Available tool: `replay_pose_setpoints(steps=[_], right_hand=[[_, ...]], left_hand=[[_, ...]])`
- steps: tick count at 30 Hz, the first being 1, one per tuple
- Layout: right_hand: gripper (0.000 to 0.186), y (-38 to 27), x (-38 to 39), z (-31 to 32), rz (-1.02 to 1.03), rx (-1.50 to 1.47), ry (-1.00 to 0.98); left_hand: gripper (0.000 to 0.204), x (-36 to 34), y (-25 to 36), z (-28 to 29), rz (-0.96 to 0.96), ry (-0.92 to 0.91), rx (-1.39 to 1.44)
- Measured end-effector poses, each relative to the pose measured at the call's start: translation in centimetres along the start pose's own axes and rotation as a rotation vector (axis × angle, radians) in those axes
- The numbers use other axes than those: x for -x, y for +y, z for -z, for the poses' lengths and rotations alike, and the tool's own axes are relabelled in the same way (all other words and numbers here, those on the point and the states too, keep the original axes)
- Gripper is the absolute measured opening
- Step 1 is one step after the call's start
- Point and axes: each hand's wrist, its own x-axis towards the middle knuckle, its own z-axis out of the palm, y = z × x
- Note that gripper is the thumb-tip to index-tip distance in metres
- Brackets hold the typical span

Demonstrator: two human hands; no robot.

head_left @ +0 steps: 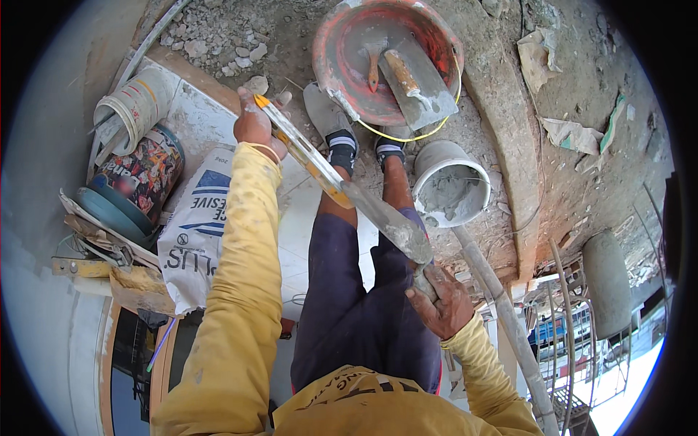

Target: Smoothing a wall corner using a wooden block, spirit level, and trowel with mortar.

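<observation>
My left hand [256, 125], raised ahead of me, is closed around the upper end of a mortar-smeared spirit level [309, 155] with yellow ends. The level slants down to the right. In my right hand [443, 304], the handle of a trowel [392, 229] is gripped near my thigh. Its long blade, coated in grey mortar, points up-left and meets or overlaps the level's lower end; I cannot tell whether they touch. Beyond my feet sits a red basin [327, 54] holding a brush [374, 69] and a second trowel [429, 91]. A white bucket [486, 190] of grey mortar stands right of my feet.
At left are a white printed bag [190, 243], a colourful bucket [145, 171] and a white bucket [156, 98] with tools inside. Rubble [218, 40] lies at the far left. A long board [509, 156] and a pole [509, 320] run along the right.
</observation>
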Motion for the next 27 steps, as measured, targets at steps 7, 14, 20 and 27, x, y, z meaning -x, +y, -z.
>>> replay_pose_setpoints(steps=[7,14,20,27], right_hand=[[0.035,1.6,-2.6,-0.1,0.048,0.105,-0.067],[0.046,-0.3,-13.1,-1.6,-0.565,-0.353,-0.038],[0.043,8.8,-26.6,4.2,-0.582,-0.601,0.102],[0.043,4.7,-25.0,0.6,-0.529,-1.078,0.52]], left_hand=[[0.053,1.7,-0.9,-2.0,0.001,-0.104,-0.06],[0.08,0.6,-3.1,1.2,0.315,-0.226,0.047],[0.077,1.7,-4.9,0.5,0.515,-0.342,0.07],[0.068,0.5,-4.4,3.1,0.591,-0.518,0.125]])
